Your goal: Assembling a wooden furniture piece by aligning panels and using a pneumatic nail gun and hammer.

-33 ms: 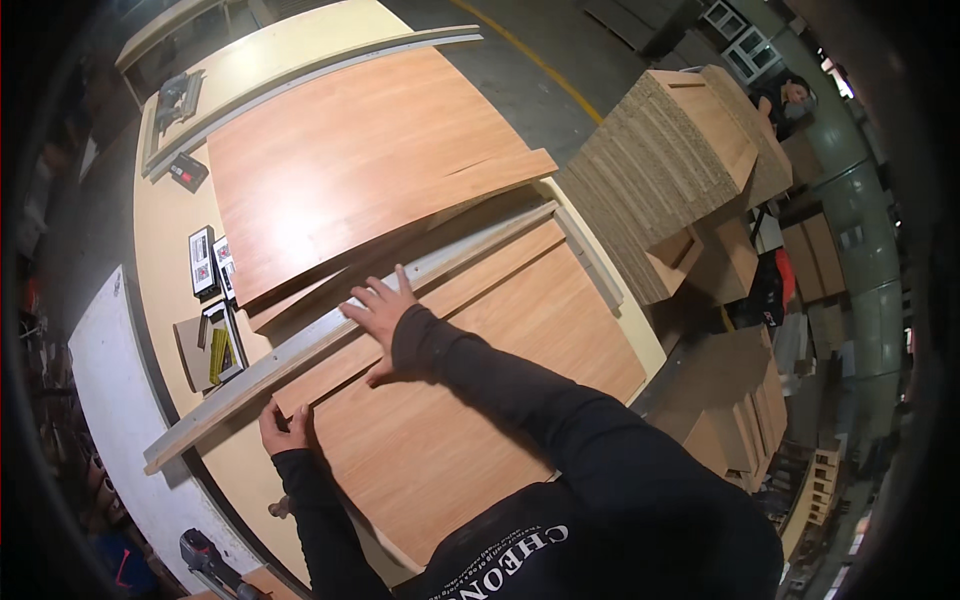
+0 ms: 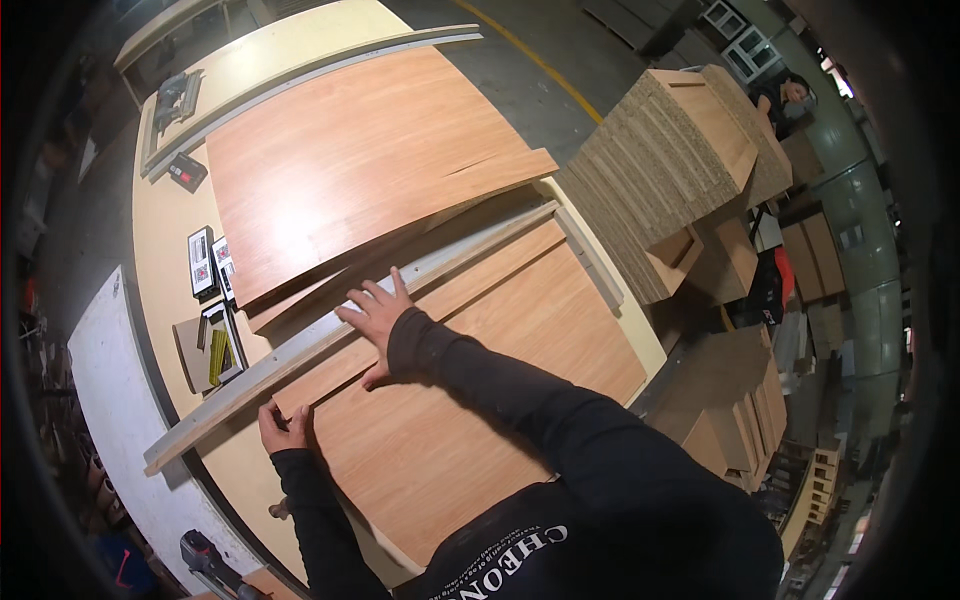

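A wood-grain panel (image 2: 470, 420) lies in front of me, with a narrow wood-grain strip (image 2: 455, 308) along its far edge and a dark gap between them. Behind the strip runs a long straight rail (image 2: 225, 398) of pale wood and grey metal. My left hand (image 2: 284, 428) is closed at the strip's left end, thumb and fingers on either side of the corner; its fingertips are partly hidden. My right hand (image 2: 378, 318) is open, fingers spread across the rail and strip, thumb near the gap.
A larger wood-grain panel (image 2: 370, 150) lies raised beyond the rail. Small boxes (image 2: 203, 262), a yellow folded strip (image 2: 218, 355) and nail guns (image 2: 177, 98) (image 2: 208, 560) are at the left. Stacked boards (image 2: 650, 170) stand at right, a person (image 2: 780, 100) behind them.
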`<state>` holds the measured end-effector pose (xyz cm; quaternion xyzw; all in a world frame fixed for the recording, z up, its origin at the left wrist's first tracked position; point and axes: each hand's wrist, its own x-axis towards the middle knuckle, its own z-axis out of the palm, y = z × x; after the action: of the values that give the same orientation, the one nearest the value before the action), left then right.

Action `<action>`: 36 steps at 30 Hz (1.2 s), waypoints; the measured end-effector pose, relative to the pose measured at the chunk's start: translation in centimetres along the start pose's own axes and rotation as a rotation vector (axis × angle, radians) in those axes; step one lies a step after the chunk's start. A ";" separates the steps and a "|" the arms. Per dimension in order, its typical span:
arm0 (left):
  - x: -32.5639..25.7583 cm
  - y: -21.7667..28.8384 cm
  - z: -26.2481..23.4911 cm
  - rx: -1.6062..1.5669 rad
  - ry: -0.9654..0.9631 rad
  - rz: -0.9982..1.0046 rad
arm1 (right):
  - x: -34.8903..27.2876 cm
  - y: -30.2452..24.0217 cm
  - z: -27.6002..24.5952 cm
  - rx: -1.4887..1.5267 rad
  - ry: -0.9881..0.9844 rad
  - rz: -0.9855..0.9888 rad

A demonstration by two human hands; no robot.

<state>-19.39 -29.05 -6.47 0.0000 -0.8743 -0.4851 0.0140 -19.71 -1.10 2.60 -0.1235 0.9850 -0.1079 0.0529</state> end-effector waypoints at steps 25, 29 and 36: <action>-15.4 2.3 -9.1 0.414 0.355 -0.225 | 1.8 -2.6 2.6 -0.029 0.225 -0.078; -20.5 0.0 -12.5 0.476 0.458 -0.262 | 2.6 -3.0 3.9 -0.016 0.283 -0.110; -21.3 -1.4 -11.5 0.483 0.145 -0.218 | 1.8 -3.8 3.6 -0.019 0.309 -0.130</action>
<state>2.17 -39.26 -2.14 0.1319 -0.9563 -0.2598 0.0237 -20.13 -5.87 -0.15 -0.1696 0.9723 -0.1196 -0.1075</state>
